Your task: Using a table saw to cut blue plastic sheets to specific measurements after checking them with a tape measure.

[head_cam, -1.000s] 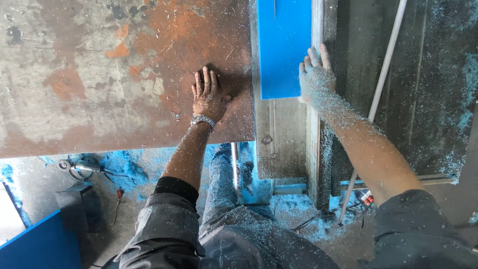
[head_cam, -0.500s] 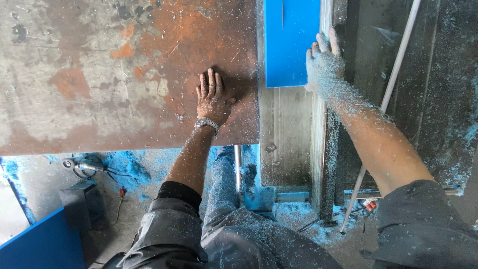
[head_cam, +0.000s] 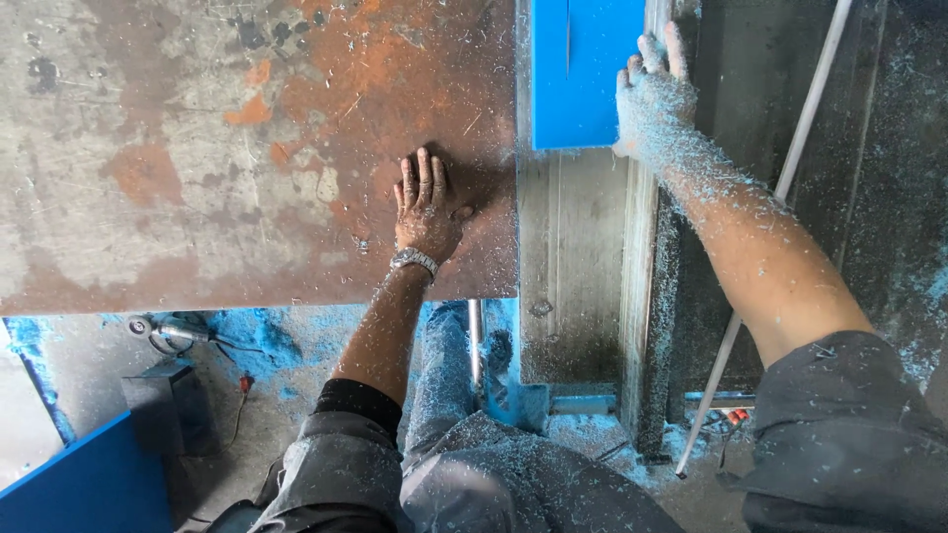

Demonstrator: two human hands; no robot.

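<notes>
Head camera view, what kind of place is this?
Probably a cutting workshop: a rusty steel table, a blue panel lying against a metal guide rail, and blue shavings coating the right hand.

An angle grinder (head_cam: pixel 168 334) lies on the floor (head_cam: pixel 286 395) (dusted with blue shavings), near a dark box (head_cam: pixel 173 410) and a thin white rod (head_cam: pixel 780 197).

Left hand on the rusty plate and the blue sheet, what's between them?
In the head view, between the left hand and the blue sheet lie bare rusty plate and its right edge; nothing else sits there.
</notes>
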